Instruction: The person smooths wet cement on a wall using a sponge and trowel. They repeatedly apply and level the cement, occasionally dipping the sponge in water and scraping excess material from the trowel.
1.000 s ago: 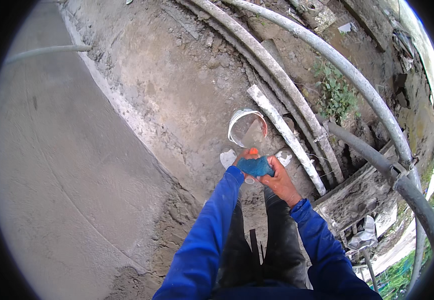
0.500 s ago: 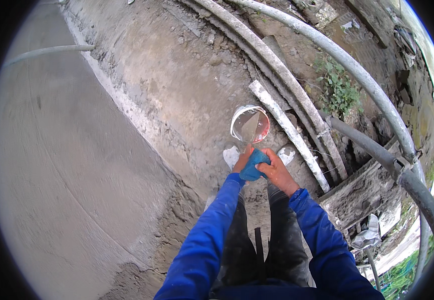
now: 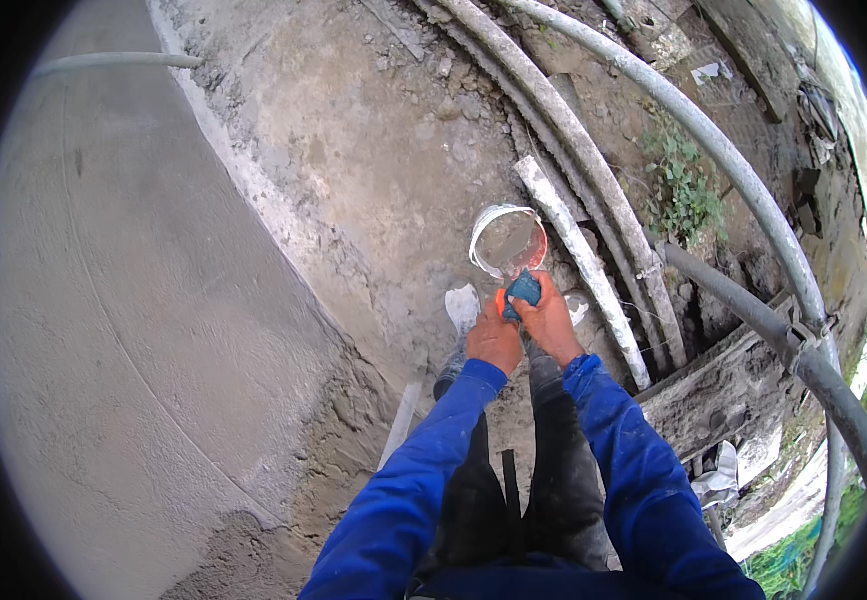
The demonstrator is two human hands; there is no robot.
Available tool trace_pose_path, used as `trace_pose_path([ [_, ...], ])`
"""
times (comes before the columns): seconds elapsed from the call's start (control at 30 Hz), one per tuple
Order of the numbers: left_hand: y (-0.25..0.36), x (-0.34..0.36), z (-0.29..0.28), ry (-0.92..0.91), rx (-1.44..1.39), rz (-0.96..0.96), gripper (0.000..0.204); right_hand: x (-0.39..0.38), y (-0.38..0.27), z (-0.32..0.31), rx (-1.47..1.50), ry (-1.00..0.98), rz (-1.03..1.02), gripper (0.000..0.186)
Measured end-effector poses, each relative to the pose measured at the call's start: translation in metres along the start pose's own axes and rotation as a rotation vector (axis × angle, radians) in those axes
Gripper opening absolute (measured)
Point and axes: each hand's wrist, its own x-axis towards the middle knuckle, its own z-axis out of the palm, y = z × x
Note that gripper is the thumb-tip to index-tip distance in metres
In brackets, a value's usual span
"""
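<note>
My left hand (image 3: 495, 342) is closed around the orange handle of a trowel, whose pointed grey blade (image 3: 524, 252) reaches over a white bucket (image 3: 483, 232) with reddish stains inside. A blue sponge (image 3: 524, 289) is bunched up in my right hand (image 3: 555, 322), pressed against the trowel near the handle. Both hands meet in front of my legs, at the bucket's near rim. The sponge and fingers hide most of the handle and the blade's base.
Smooth wet-looking cement (image 3: 134, 300) spreads along the left. Long curved metal pipes (image 3: 734, 150) and a whitish plank (image 3: 584, 270) run along the right, by a leafy plant (image 3: 684, 180). My white-smeared boot (image 3: 462, 308) stands just left of the bucket. A pale strip (image 3: 403, 420) lies near my left leg.
The blue sponge has gone from spread across both hands to bunched and further forward, nearer the bucket. My left hand has drawn back along the trowel, and its orange handle now shows.
</note>
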Motion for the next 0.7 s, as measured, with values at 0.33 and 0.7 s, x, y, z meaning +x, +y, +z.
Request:
trace_pose_path([
  [0.33,-0.014,0.011,-0.028,-0.021,0.090,-0.037,0.052,-0.006,-0.040,0.022,0.030,0.016,-0.152,0.054],
  [0.7,-0.017,0.044,-0.023,-0.351,-1.113,-0.481,0.030,-0.023,0.005,0.004,0.337,0.154,0.080,0.045],
])
